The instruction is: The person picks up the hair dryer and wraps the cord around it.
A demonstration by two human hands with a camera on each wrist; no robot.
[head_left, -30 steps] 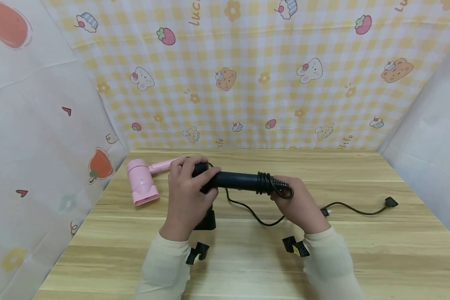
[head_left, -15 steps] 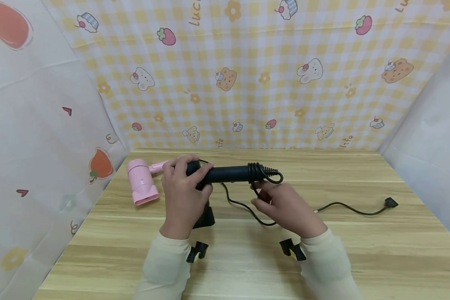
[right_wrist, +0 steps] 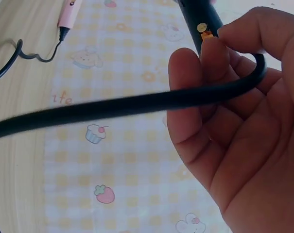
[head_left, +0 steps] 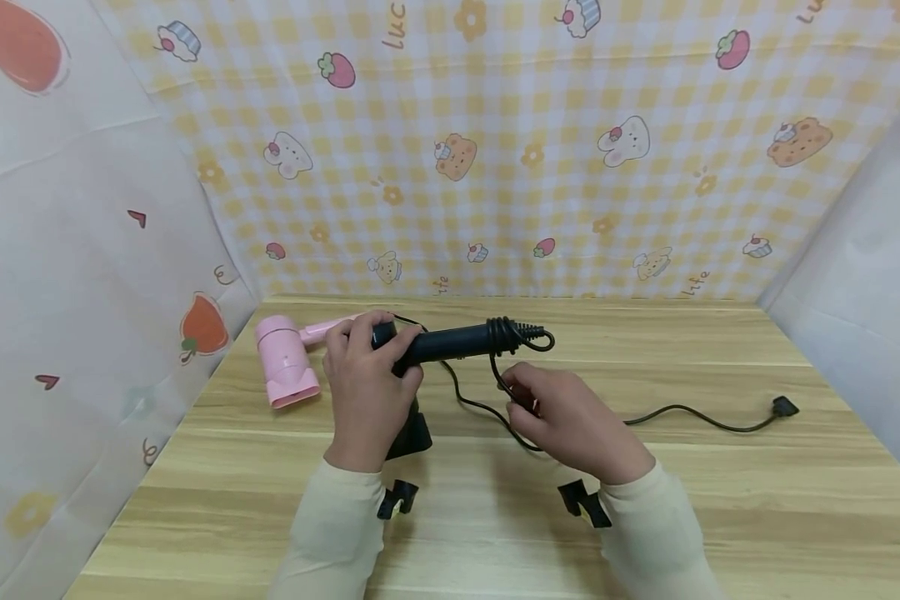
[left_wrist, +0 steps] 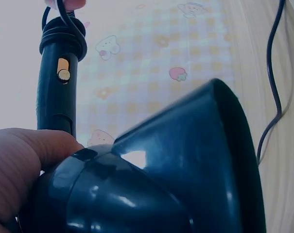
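Note:
My left hand (head_left: 367, 392) grips the head of a black hair dryer (head_left: 453, 342), whose handle points right above the table. The flared nozzle (left_wrist: 185, 150) shows large in the left wrist view. Several turns of the dryer's cord (head_left: 502, 335) are wound round the handle end, with a small loop beyond it. My right hand (head_left: 573, 421) pinches a length of this cord between thumb and fingers, below the handle end. In the right wrist view that cord (right_wrist: 112, 110) runs across the palm and out to the left. The cord's plug cannot be made out.
A pink hair dryer (head_left: 283, 358) lies at the table's left. A thin black cord (head_left: 487, 407) passes from behind my left hand, under my right hand, towards a black plug (head_left: 783, 407) on the right. Patterned cloth (head_left: 532, 200) hangs behind the wooden table (head_left: 487, 550).
My right hand has left the handle end, moved left and down, and now pinches the cord, drawing a strand below the coils. The black hair dryer has shifted slightly left and up.

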